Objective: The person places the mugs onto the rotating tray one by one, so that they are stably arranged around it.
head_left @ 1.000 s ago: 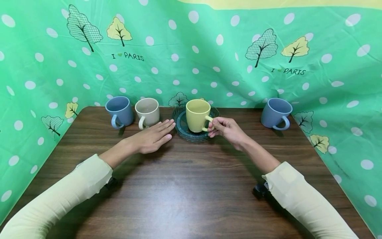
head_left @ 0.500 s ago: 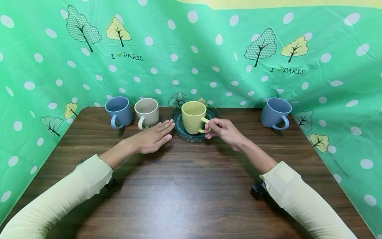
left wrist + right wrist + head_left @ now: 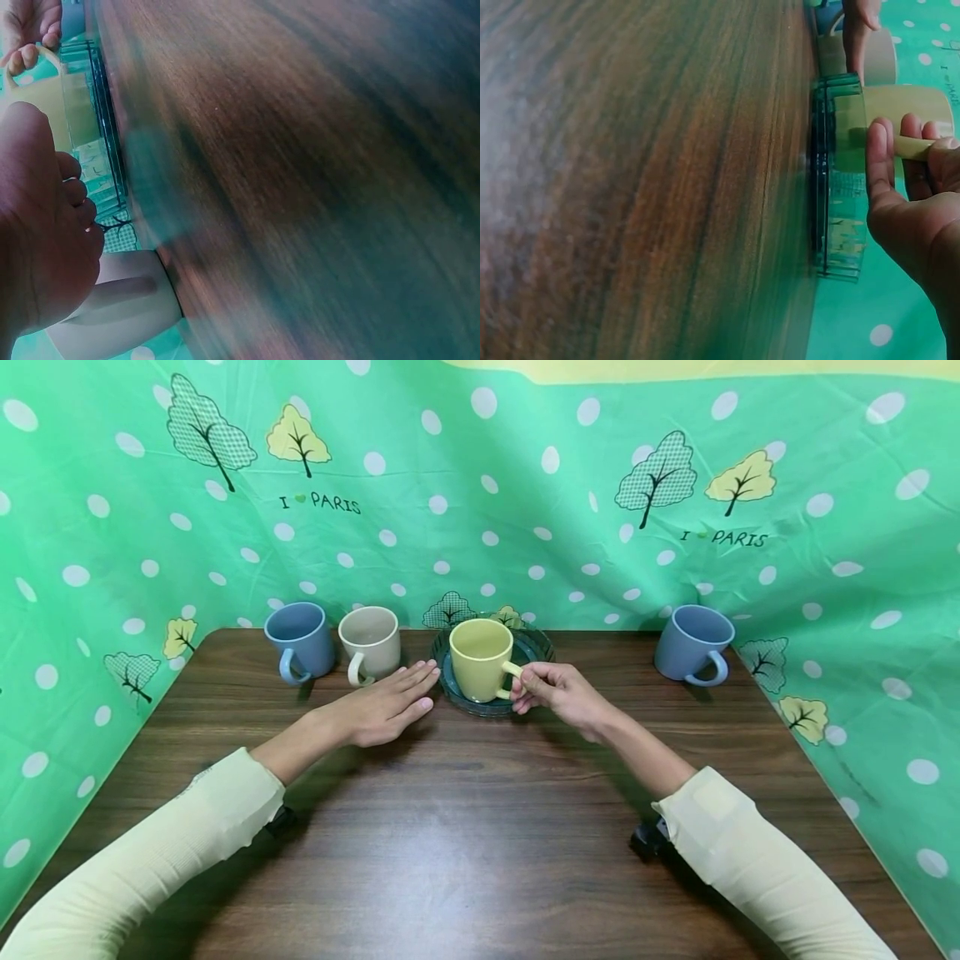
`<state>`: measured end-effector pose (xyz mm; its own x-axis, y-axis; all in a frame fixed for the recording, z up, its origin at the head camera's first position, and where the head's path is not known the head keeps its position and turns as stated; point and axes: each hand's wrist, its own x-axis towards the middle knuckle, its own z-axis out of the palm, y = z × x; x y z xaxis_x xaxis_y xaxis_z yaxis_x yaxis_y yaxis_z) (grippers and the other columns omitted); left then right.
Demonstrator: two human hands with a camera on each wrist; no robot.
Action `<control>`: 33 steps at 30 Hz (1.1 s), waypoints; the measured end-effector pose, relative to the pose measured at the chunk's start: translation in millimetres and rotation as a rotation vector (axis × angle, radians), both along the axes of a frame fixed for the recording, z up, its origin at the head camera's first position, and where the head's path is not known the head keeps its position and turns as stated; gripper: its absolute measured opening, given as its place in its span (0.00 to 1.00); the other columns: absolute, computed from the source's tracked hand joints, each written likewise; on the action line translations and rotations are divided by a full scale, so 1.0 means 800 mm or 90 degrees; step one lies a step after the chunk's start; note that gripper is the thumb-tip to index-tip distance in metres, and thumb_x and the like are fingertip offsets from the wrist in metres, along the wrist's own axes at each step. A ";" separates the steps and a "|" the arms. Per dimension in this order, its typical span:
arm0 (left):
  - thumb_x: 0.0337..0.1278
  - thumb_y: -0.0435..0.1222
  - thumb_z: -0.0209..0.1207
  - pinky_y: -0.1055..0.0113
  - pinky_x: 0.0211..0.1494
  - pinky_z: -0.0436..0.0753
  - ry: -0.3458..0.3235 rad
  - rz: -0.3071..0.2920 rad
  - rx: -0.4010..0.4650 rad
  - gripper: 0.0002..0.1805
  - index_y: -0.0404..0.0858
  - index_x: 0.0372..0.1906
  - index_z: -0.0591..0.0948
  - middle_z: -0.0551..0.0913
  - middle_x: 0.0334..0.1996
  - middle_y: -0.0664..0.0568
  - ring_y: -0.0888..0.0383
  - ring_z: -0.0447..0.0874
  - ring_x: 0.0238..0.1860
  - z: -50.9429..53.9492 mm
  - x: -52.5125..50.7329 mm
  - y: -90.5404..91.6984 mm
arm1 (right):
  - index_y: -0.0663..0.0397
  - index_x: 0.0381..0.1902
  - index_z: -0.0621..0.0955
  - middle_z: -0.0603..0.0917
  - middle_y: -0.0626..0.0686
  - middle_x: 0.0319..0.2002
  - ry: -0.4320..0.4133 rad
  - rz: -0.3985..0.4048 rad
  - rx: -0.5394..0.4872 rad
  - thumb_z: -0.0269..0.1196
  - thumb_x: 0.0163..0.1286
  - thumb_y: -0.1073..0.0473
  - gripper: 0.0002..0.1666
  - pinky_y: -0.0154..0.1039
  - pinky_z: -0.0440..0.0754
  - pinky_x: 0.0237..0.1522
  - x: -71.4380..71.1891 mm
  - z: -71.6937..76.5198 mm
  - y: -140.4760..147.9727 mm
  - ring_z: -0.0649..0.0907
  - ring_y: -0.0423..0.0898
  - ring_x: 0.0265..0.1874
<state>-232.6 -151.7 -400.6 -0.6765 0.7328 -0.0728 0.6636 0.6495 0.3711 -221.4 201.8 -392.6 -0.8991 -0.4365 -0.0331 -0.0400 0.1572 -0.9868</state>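
Note:
A yellow mug stands upright within a clear blue-green glass dish at the back middle of the table. My right hand pinches the mug's handle from the right; the right wrist view shows its fingers about the handle. Whether the mug's base touches the dish is hard to tell. With straight fingers, my left hand reaches to the dish's left edge, palm down. Just behind that hand is a cream mug, its handle toward me.
A blue mug stands left of the cream one. Another blue mug is at the table's back right. Behind the brown wooden table hangs a green dotted cloth.
The yellow mug has shifted left and slightly toward me inside the dish, with my right hand on its handle. My left hand has stayed in place.

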 end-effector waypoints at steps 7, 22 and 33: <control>0.97 0.49 0.40 0.41 0.98 0.48 -0.001 0.003 -0.004 0.37 0.34 0.92 0.51 0.46 0.94 0.38 0.38 0.42 0.95 0.001 0.001 0.000 | 0.72 0.47 0.81 0.88 0.63 0.45 0.003 0.032 0.015 0.51 0.93 0.65 0.16 0.43 0.95 0.53 0.000 0.001 0.001 0.92 0.45 0.42; 0.97 0.50 0.39 0.41 0.98 0.47 -0.004 0.006 -0.004 0.37 0.34 0.93 0.51 0.46 0.94 0.39 0.39 0.42 0.95 -0.001 -0.001 0.000 | 0.73 0.52 0.82 0.87 0.70 0.51 -0.004 0.080 0.080 0.51 0.94 0.64 0.17 0.43 0.95 0.55 -0.007 0.007 0.013 0.93 0.54 0.48; 0.97 0.50 0.38 0.41 0.98 0.48 -0.001 0.004 -0.005 0.37 0.34 0.93 0.51 0.46 0.94 0.39 0.37 0.43 0.95 0.000 -0.002 0.001 | 0.73 0.63 0.82 0.85 0.70 0.62 0.007 0.093 0.105 0.51 0.94 0.61 0.19 0.41 0.94 0.56 -0.003 0.014 0.016 0.92 0.59 0.52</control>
<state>-233.8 -150.8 -400.3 -0.6812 0.7277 -0.0798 0.6588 0.6569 0.3666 -224.2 214.4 -381.6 -0.8272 -0.5519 -0.1059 -0.0844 0.3083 -0.9475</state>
